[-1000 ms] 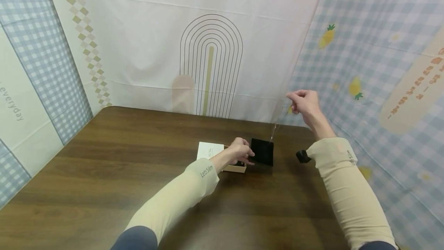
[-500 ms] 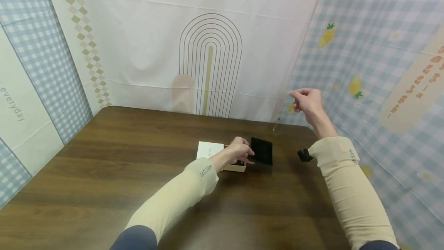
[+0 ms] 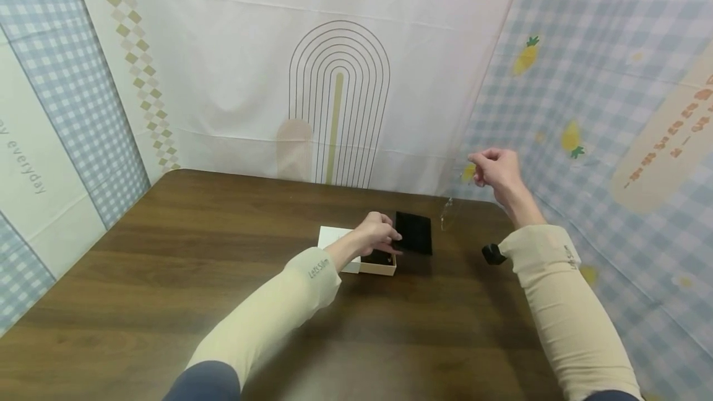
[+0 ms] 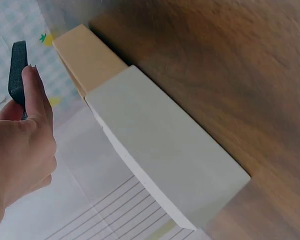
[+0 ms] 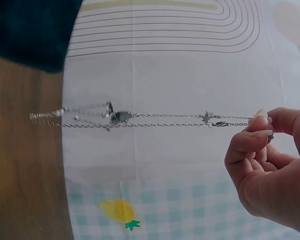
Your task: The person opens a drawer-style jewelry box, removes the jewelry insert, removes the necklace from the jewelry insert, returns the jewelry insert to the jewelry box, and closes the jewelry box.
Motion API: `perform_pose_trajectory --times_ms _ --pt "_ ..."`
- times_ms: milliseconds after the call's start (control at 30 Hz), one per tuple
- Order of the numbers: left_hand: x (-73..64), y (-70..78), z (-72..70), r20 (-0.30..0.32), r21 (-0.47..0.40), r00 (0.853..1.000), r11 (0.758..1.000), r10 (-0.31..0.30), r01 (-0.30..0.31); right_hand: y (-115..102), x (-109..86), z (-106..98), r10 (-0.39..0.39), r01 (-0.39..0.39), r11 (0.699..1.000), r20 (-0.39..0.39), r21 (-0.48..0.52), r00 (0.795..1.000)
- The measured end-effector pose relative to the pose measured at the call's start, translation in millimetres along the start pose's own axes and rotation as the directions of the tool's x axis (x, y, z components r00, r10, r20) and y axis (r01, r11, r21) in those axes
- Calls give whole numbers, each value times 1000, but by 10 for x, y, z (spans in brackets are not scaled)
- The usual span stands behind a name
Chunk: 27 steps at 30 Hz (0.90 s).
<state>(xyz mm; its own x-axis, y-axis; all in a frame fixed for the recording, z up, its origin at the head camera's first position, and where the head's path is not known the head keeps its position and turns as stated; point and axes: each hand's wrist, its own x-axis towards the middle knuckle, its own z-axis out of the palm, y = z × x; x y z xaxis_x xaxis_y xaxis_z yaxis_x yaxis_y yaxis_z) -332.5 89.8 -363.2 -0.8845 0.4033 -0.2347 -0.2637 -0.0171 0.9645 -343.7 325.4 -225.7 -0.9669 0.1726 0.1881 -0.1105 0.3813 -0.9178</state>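
Between thumb and fingers, my left hand (image 3: 374,232) holds a square black padded insert (image 3: 414,234) raised and tilted beside the box. The insert's thick edge (image 4: 18,72) shows in the left wrist view. My right hand (image 3: 496,169), held high over the table's back right, pinches the end of a thin silver chain with small charms (image 5: 165,126). The chain hangs doubled, looking like a bracelet or short necklace, its lower end swinging blurred near the insert. Under my left hand stands a small box with a white sleeve (image 4: 165,135) and a tan drawer (image 4: 92,60) pulled partly out, dark inside.
The brown wooden table (image 3: 234,215) carries the box near its back middle. A white printed curtain (image 3: 234,79) hangs right behind the table, and a blue checked curtain (image 3: 601,98) runs along the right side. A small black device (image 3: 493,254) sits at my right wrist.
The chain's lower end, which overlapped the insert's top edge, now hangs apart to its right. My right hand has shifted slightly right; my left hand has moved the insert a little left and up.
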Motion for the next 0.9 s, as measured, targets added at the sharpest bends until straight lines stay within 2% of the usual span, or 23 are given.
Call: perform_pose_trajectory --times_ms 333,667,800,900 --pt "-36 63 -142 -2 2 1000 1000 -7 7 206 -8 -52 57 -56 996 19 -64 998" --pt "-57 106 -253 -9 -21 1000 1000 -7 7 338 17 -67 63 -57 992 49 -114 997" --pt "-52 114 -285 -5 -39 1000 999 -2 1 362 20 -66 61 -46 983 80 -176 995" --pt "-59 124 -299 -12 -28 1000 1000 -1 1 376 12 -65 70 -50 982 108 -183 992"
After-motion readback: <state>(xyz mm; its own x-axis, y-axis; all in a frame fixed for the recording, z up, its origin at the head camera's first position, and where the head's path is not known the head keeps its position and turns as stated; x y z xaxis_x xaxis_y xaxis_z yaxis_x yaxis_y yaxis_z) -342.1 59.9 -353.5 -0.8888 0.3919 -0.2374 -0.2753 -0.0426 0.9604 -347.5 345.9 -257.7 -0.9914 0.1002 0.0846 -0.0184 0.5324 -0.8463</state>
